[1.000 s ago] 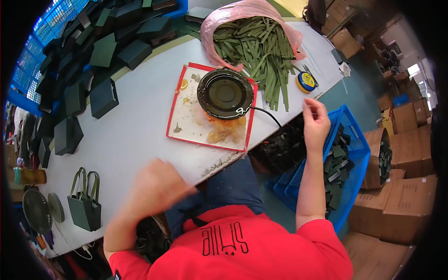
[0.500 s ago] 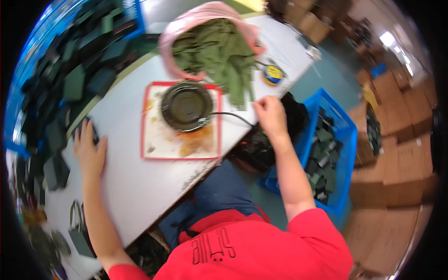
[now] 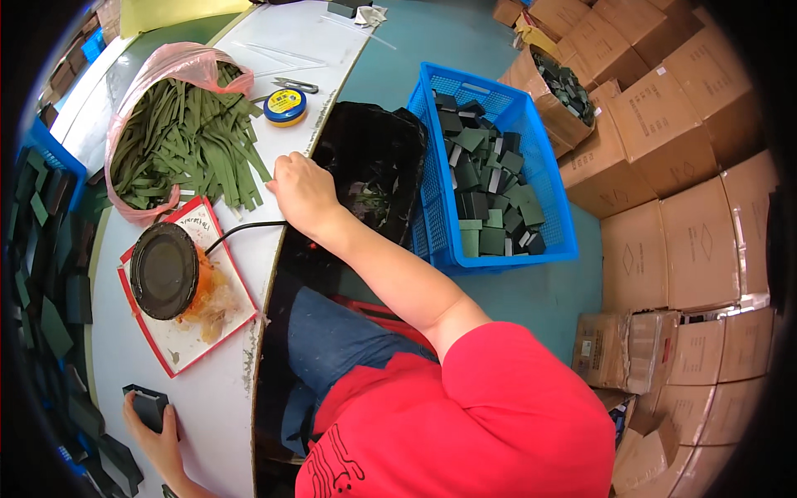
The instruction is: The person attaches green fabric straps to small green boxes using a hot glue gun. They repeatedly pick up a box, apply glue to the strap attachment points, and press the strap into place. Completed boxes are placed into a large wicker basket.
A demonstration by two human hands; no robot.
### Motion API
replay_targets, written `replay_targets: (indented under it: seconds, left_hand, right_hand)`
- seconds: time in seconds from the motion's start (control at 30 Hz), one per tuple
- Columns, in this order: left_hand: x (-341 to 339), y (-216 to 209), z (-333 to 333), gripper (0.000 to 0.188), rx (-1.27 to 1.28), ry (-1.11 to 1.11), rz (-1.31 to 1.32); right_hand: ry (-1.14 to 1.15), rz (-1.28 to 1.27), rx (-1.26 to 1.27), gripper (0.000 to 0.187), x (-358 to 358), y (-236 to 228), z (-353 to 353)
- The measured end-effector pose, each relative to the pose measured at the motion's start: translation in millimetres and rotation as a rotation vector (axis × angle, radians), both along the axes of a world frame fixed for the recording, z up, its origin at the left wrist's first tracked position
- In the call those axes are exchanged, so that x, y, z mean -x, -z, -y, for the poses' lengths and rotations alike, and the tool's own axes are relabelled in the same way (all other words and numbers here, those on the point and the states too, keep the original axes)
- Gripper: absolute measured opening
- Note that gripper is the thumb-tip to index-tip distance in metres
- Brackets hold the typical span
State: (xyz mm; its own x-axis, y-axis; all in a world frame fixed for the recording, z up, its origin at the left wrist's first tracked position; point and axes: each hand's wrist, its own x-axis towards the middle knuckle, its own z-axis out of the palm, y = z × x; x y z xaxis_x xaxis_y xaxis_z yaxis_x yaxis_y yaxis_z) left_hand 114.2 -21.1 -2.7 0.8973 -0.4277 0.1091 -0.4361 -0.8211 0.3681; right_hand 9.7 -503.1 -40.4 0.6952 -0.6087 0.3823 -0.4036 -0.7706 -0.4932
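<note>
From here, left hand (image 3: pixel 158 438) clasps a dark box (image 3: pixel 150 407) between thumb and fingers; probably light, stiff, best held by its sides. Right hand (image 3: pixel 304 192) is curled beside green strips (image 3: pixel 198 137), can't tell if pinching any.

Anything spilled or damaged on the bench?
Yes: amber residue smears the red-edged white board beside the round black-topped pot, looking like spillage. The white tabletop looks chipped along its edge nearby. The dark rectangular box in the left hand shows no obvious damage.
</note>
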Motion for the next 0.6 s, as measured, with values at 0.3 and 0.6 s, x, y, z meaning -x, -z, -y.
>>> replay_targets:
  seconds: [0.3,0.6]
  left_hand:
    - [59.4,-17.5,41.3,0.095,-0.065,0.075,-0.028]
    - [84.3,-30.5,62.6,0.095,-0.033,0.053,-0.045]
  right_hand:
    - [-0.135,0.261,-0.133,0.014,1.8,-14.4,-2.7]
    - [-0.324,0.260,-0.692,0.021,-2.4,-23.2,2.0]
